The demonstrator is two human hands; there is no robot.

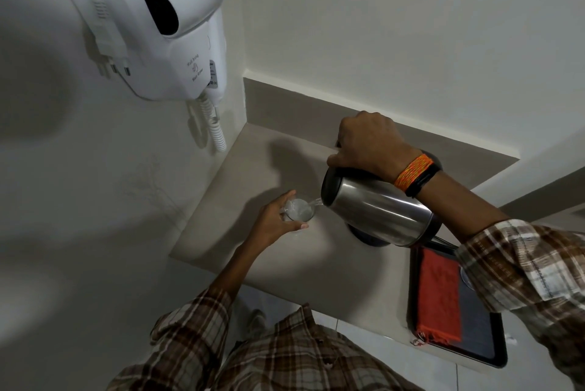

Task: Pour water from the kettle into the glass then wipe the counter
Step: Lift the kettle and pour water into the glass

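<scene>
A steel kettle (pixel 380 212) is tilted to the left above the beige counter (pixel 253 162). My right hand (pixel 368 142) grips its handle from above. A thin stream of water runs from the spout into a clear glass (pixel 300 209) that stands on the counter. My left hand (pixel 275 221) wraps around the glass from the left. Water shows inside the glass. An orange-red cloth (pixel 438 294) lies folded on a dark tray (pixel 487 346) at the right.
A white wall-mounted hair dryer (pixel 152 20) with a coiled cord hangs on the left wall above the counter's corner. The kettle's dark base (pixel 368 238) sits under the kettle. The counter's front edge runs diagonally; tiled floor lies below it.
</scene>
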